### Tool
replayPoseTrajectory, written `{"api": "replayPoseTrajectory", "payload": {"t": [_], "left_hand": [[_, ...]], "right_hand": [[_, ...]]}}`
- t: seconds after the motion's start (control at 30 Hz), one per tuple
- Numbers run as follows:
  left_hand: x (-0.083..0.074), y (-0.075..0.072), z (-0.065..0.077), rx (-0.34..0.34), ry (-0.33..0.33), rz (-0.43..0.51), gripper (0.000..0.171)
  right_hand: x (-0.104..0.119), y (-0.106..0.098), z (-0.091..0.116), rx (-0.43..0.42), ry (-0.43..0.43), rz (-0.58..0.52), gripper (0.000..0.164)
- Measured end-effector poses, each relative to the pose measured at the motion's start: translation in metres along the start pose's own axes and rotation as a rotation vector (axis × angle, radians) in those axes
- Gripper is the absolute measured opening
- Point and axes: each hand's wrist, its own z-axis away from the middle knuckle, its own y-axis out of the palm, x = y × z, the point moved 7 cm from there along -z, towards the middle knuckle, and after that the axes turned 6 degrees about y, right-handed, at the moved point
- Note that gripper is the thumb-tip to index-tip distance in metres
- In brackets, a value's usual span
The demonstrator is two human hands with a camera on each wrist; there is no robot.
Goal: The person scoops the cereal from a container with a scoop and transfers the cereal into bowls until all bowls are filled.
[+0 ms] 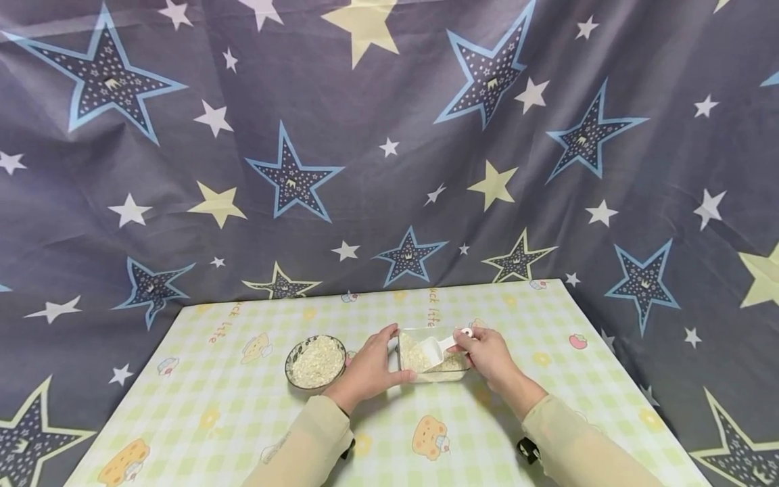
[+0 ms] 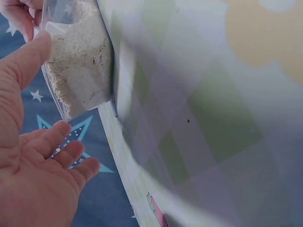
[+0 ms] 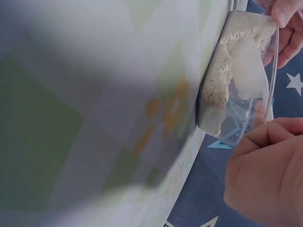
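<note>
A clear rectangular container stands on the table with pale, oat-like flakes inside. My left hand grips its left end, thumb at the front rim and fingers reaching round to the back corner. In the left wrist view the thumb lies against the rim, and the other fingers are spread loosely. A white scoop dips into the flakes; my right hand holds it by the handle. The right wrist view shows the scoop through the clear wall, its handle mostly hidden by the hand.
Left of the container sits a dark-patterned bowl heaped with the same kind of flakes. A green-checked cloth with cartoon prints covers the table. Behind its far edge hangs a grey star-patterned curtain.
</note>
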Motion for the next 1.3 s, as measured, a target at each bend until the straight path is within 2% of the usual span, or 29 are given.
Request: {"api": "replayPoseTrajectory", "payload": {"t": [0.17,0.33,0.47,0.6,0.8,0.93,1.1,1.3], "left_hand": [[0.002,0.003,0.004,0.005,-0.013,-0.003,0.109],[0.002,0.003,0.005,0.001,-0.020,-0.011,0.109],[0.002,0.002,0.005,-0.004,-0.015,-0.011,0.109],[0.002,0.001,0.005,-0.003,-0.013,-0.010,0.109],[0.003,-0.001,0.004,-0.008,-0.019,-0.007,0.109],[0.004,-0.001,0.005,-0.007,-0.026,0.001,0.109],[0.003,0.001,0.006,0.000,-0.025,0.009,0.109],[-0.002,-0.001,0.009,-0.025,-0.021,-0.035,0.108]], "right_hand": [[-0.008,-0.005,0.003,-0.030,0.039,-0.040,0.033],[-0.012,-0.012,0.001,-0.012,0.069,-0.129,0.039],[-0.015,-0.014,-0.002,0.033,0.095,-0.216,0.039],[-0.019,-0.016,-0.005,0.087,0.151,-0.348,0.041],[-0.020,-0.016,-0.005,0.185,0.193,-0.557,0.057],[-0.021,-0.016,-0.004,0.205,0.196,-0.575,0.060],[-0.023,-0.016,-0.004,0.177,0.194,-0.551,0.058],[-0.021,-0.017,-0.003,0.137,0.179,-0.513,0.038]]}}
